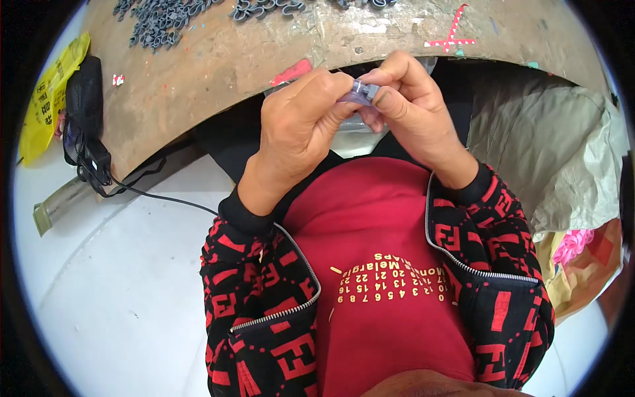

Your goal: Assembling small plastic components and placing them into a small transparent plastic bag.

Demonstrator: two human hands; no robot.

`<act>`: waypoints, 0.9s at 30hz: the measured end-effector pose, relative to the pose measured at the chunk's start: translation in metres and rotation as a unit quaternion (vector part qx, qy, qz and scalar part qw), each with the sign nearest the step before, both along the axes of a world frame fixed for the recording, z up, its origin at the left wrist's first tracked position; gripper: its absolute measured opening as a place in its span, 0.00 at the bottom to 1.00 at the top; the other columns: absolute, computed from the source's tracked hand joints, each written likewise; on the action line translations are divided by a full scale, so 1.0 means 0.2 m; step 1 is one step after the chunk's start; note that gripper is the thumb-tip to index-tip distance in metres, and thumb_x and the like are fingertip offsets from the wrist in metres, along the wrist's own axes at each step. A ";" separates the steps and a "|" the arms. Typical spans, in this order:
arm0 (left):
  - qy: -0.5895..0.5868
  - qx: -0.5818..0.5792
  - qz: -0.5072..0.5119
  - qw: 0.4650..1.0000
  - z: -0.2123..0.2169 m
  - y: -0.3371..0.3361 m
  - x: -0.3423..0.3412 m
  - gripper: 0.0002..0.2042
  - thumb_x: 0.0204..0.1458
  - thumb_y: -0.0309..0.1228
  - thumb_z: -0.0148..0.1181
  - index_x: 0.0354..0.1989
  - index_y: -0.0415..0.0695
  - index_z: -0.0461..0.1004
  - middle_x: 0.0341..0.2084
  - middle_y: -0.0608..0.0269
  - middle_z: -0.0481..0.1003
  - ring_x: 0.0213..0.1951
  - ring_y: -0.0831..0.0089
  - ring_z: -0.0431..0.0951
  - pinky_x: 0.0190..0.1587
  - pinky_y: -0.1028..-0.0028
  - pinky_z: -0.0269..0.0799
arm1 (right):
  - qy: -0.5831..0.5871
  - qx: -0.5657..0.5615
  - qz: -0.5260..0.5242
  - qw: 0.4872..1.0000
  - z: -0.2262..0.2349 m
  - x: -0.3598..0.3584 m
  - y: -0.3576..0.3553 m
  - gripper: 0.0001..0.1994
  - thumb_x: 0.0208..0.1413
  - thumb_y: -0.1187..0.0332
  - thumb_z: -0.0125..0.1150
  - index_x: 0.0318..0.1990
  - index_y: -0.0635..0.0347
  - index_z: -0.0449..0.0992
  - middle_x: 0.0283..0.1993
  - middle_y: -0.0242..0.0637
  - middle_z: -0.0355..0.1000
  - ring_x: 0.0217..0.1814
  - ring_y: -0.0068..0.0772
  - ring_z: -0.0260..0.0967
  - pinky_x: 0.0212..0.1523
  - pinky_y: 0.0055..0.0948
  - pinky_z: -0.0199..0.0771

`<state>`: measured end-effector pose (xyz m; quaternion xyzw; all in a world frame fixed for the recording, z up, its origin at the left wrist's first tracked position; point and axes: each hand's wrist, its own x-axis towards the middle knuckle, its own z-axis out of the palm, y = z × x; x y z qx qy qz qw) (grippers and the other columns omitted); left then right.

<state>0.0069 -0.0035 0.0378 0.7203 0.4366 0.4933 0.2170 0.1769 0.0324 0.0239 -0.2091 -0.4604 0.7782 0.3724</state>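
Note:
Both hands meet just off the near edge of the wooden table (218,79), above my lap. My left hand (297,116) is closed, its thumb and fingers pinching a small translucent, purplish plastic piece (356,98). From the other side, my right hand (420,109) pinches a small grey plastic part (372,92) between thumb and forefinger. The two parts touch or are joined; the fingers cover too much to tell which. Part of a clear plastic surface shows below the fingers.
Grey curved plastic pieces (162,25) lie heaped at the table's far left. Red-and-white tape (454,36) marks the far right. A yellow bag (49,99), black mesh pouch (84,99) and cable (165,200) are at left. A greyish sack (549,155) and pink pieces (573,245) are at right.

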 end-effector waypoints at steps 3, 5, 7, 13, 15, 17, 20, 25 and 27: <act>-0.078 -0.208 -0.029 0.975 0.05 -0.02 0.00 0.03 0.51 0.26 0.54 0.32 0.39 0.71 0.17 0.64 0.70 0.18 0.77 0.70 0.21 0.80 0.64 | -0.064 0.031 0.116 0.991 0.06 0.06 0.15 0.09 0.55 0.68 0.56 0.39 0.62 0.66 0.27 0.29 0.68 0.27 0.16 0.64 0.29 0.16 0.65; -0.107 -0.297 -0.072 0.946 0.09 -0.01 -0.03 0.04 0.52 0.27 0.54 0.32 0.40 0.71 0.17 0.65 0.70 0.17 0.80 0.68 0.20 0.81 0.62 | -0.101 0.098 0.210 0.968 0.09 0.09 0.24 0.09 0.54 0.68 0.57 0.36 0.61 0.64 0.26 0.27 0.67 0.27 0.14 0.62 0.27 0.14 0.62; -0.134 -0.381 -0.113 0.908 0.09 0.00 -0.05 0.05 0.53 0.29 0.53 0.31 0.40 0.71 0.16 0.66 0.70 0.16 0.83 0.66 0.19 0.83 0.60 | -0.166 0.237 0.244 0.926 0.14 0.10 0.30 0.09 0.51 0.68 0.59 0.33 0.60 0.66 0.24 0.29 0.66 0.24 0.19 0.61 0.25 0.18 0.60; -0.184 -0.485 -0.244 0.819 0.07 0.02 -0.10 0.06 0.54 0.30 0.52 0.32 0.39 0.70 0.16 0.68 0.69 0.16 0.87 0.64 0.18 0.86 0.58 | -0.231 0.491 0.255 0.800 0.28 0.04 0.31 0.12 0.48 0.64 0.60 0.29 0.61 0.64 0.26 0.37 0.63 0.26 0.35 0.63 0.26 0.28 0.62; -0.220 -0.447 -0.210 0.841 0.06 0.02 -0.09 0.06 0.54 0.29 0.52 0.32 0.39 0.71 0.18 0.66 0.70 0.17 0.86 0.66 0.19 0.86 0.60 | -0.236 0.547 0.217 0.774 0.28 0.04 0.31 0.12 0.48 0.63 0.60 0.29 0.61 0.65 0.26 0.37 0.64 0.26 0.36 0.64 0.26 0.29 0.62; -0.211 -0.447 -0.219 0.841 0.07 0.01 -0.09 0.06 0.53 0.28 0.53 0.32 0.39 0.71 0.19 0.66 0.71 0.17 0.85 0.67 0.19 0.86 0.61 | -0.228 0.477 0.235 0.815 0.28 0.06 0.27 0.12 0.49 0.63 0.59 0.29 0.61 0.65 0.26 0.37 0.65 0.26 0.38 0.64 0.27 0.30 0.62; -0.187 -0.460 -0.247 0.832 0.11 0.03 -0.08 0.05 0.51 0.27 0.54 0.31 0.38 0.71 0.20 0.65 0.72 0.18 0.85 0.68 0.19 0.86 0.62 | -0.205 0.457 0.239 0.832 0.22 0.10 0.26 0.12 0.50 0.62 0.58 0.29 0.60 0.66 0.27 0.36 0.65 0.27 0.37 0.64 0.27 0.29 0.63; -0.144 -0.472 -0.254 0.832 0.16 0.05 -0.11 0.04 0.50 0.26 0.54 0.31 0.38 0.71 0.19 0.65 0.72 0.17 0.85 0.69 0.19 0.86 0.63 | -0.200 0.435 0.220 0.850 0.24 0.07 0.26 0.14 0.49 0.59 0.60 0.31 0.60 0.66 0.27 0.34 0.66 0.27 0.36 0.66 0.28 0.28 0.64; -0.161 -0.491 -0.293 0.804 0.14 0.06 -0.12 0.04 0.50 0.25 0.54 0.30 0.38 0.71 0.18 0.65 0.72 0.17 0.84 0.69 0.19 0.86 0.63 | -0.173 0.397 0.228 0.872 0.21 0.07 0.25 0.15 0.49 0.59 0.61 0.32 0.61 0.67 0.28 0.34 0.65 0.27 0.34 0.66 0.28 0.27 0.65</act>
